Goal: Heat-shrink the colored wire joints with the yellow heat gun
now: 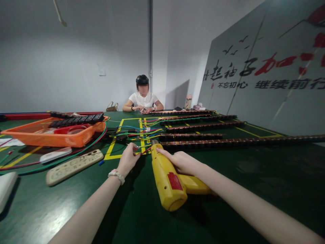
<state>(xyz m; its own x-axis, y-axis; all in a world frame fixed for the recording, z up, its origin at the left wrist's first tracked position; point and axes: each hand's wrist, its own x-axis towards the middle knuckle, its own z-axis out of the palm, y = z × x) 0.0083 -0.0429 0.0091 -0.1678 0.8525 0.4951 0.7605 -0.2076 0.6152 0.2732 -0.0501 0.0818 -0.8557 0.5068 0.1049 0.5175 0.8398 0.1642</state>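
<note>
My right hand (184,162) grips a yellow heat gun (166,178) around its body, thumb along the top. Its metal nozzle points away from me, towards thin coloured wires (146,145). Its handle sticks out to the right, below my wrist. My left hand (128,158) is closed in a pinch on a wire just left of the nozzle; the fingertips partly hide it. Those wires run to the near ends of long dark strips with coppery edges (193,144), which lie side by side on the green table (228,203).
On the left stand an orange basket (50,138) holding dark parts, a beige remote-like object (74,167) and a white object (56,155). Loose green and red wires cross there. Yellow tape (111,157) marks the table. A person (143,100) sits at the far side.
</note>
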